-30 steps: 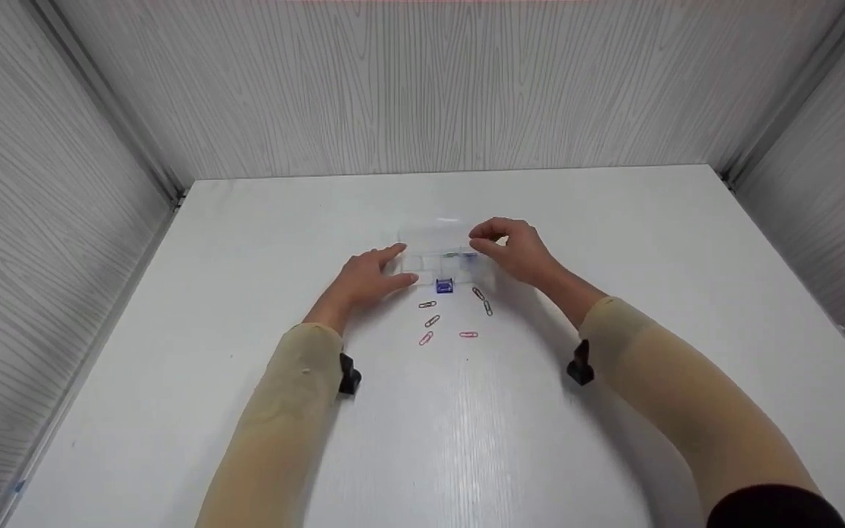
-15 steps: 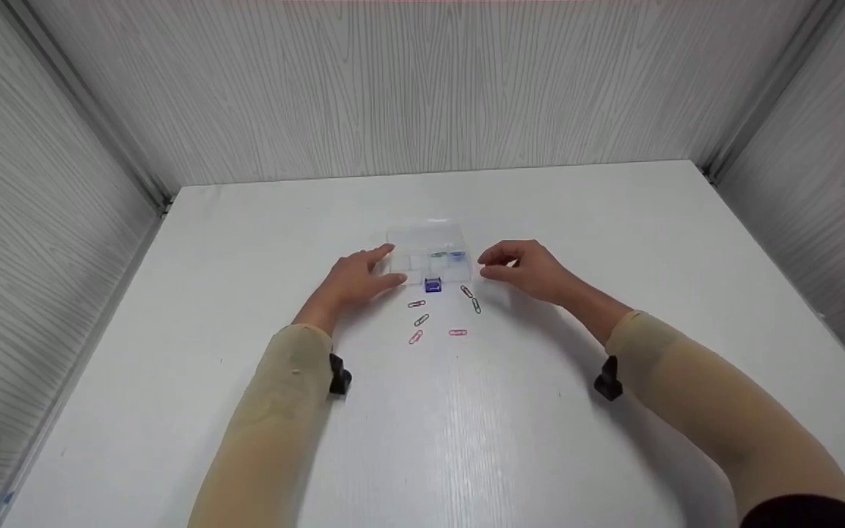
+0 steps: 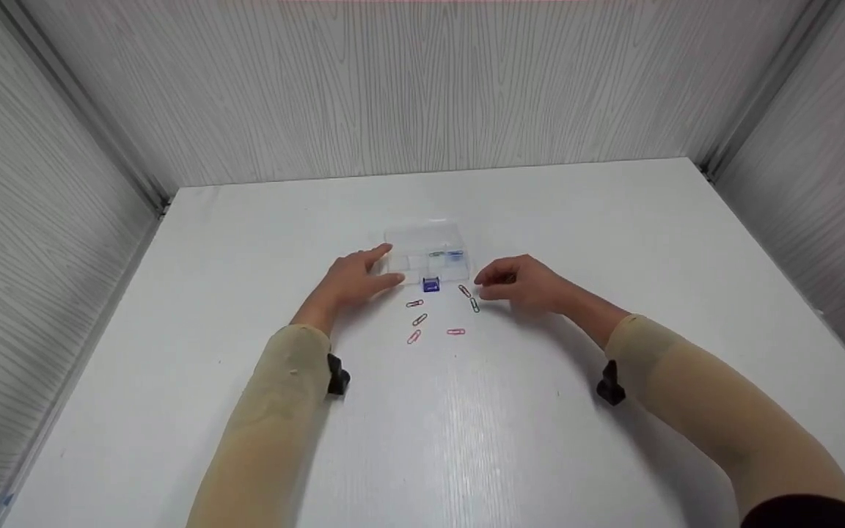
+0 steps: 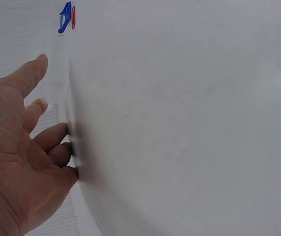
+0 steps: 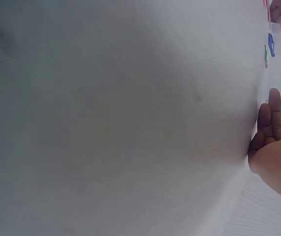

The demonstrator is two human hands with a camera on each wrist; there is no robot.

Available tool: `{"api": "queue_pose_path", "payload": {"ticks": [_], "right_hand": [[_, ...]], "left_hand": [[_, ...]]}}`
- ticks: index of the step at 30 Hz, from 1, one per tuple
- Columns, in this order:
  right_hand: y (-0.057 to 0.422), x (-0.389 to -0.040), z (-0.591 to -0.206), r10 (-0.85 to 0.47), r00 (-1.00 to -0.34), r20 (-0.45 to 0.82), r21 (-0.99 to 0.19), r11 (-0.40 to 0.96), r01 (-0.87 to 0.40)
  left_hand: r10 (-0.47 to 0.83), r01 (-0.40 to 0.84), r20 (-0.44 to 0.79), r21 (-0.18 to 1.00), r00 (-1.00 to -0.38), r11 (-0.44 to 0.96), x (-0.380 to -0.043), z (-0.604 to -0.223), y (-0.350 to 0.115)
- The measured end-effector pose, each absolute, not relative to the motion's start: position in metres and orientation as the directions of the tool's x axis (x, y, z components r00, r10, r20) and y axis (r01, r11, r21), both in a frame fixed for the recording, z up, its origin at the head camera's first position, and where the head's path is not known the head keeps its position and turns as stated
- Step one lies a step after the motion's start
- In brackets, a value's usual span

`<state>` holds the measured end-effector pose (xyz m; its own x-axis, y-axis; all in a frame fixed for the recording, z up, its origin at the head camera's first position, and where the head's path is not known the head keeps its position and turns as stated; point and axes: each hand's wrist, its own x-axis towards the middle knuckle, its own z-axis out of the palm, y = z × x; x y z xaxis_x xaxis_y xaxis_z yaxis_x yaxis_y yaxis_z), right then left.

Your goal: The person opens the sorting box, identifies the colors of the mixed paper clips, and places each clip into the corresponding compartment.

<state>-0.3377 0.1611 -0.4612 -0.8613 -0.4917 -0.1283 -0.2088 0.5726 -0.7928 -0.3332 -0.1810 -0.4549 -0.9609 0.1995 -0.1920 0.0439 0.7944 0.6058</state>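
Observation:
A clear plastic compartment box (image 3: 421,236) lies with its lid folded back and a blue latch (image 3: 431,284) at its front. Inside, a green paper clip (image 3: 436,254) and something blue (image 3: 455,254) sit in the back compartments toward the right. My left hand (image 3: 353,279) rests at the box's left end, its thumb at the front and index finger farther back, both fairly straight. Just right of the box, my right hand (image 3: 521,282) hovers low with loosely bent fingers and nothing visible between them. Its fingertips are beside a green paper clip (image 3: 474,304) and a dark red one (image 3: 464,291).
More paper clips lie in front of the box: a reddish one (image 3: 414,303), a dark green one (image 3: 419,320), and two pinkish-red ones, a left clip (image 3: 414,336) and a right clip (image 3: 455,332). Grey wood-grain panels (image 3: 422,88) enclose the white table (image 3: 452,440).
My right hand has come from above the box's right compartments, outward and down toward the clips on the table. My left hand has stayed at the box. The view has shifted slightly.

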Motion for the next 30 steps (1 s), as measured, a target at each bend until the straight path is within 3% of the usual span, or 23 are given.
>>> {"api": "queue_pose_path", "payload": {"ticks": [14,30], "right_hand": [[0.1571,-0.3383,-0.4653,-0.499,-0.846,-0.187,-0.753,0.626,-0.203],[0.1536,-0.3394,-0.4701,-0.503,-0.847,-0.172,-0.727,0.645,-0.235]], "left_hand": [[0.193,0.039,-0.194,0.600,-0.962,0.799,-0.3317,-0.4536,-0.1797],[0.189,0.038,-0.191,0.601,-0.963,0.798,-0.3330,-0.4560,-0.1798]]}}
